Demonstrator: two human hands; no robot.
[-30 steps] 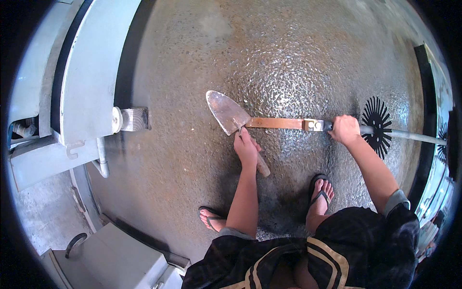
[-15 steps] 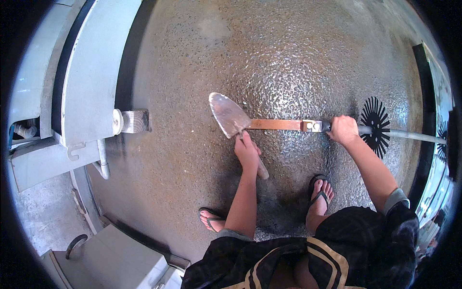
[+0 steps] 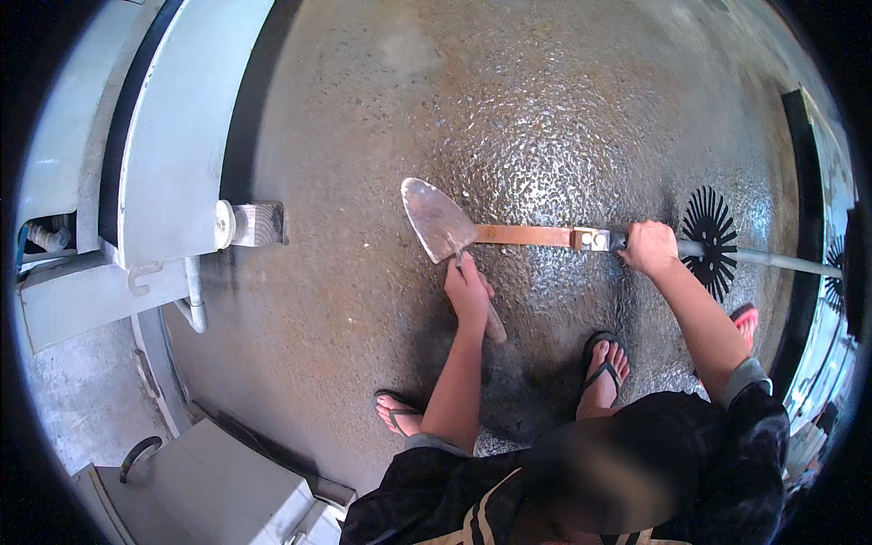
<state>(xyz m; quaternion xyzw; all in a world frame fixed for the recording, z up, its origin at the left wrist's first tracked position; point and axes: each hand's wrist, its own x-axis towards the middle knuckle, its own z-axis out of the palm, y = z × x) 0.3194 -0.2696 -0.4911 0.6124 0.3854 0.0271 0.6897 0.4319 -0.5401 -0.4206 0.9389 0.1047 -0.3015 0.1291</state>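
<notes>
A person in a dark top (image 3: 409, 490) stands on a wet, shiny floor (image 3: 363, 118) in black sandals (image 3: 599, 371), both arms reaching forward. The left hand (image 3: 468, 292) is wrapped around the handle of a trowel (image 3: 439, 221), whose rounded, worn blade points away and to the person's left. The blade's right edge meets the end of a flat brown strip (image 3: 527, 236); from here I cannot tell whether they touch. The strip runs rightward into a shiny clamp (image 3: 592, 240) and a black handle (image 3: 619, 242), and the right hand (image 3: 652, 247) is closed in a fist around that. Past the fist are a black slotted disc (image 3: 711, 227) and a grey pole (image 3: 781, 261). Farther right shows a foot in a red sandal (image 3: 743, 313). Pale blue metal panels (image 3: 182, 136) stand at left.
</notes>
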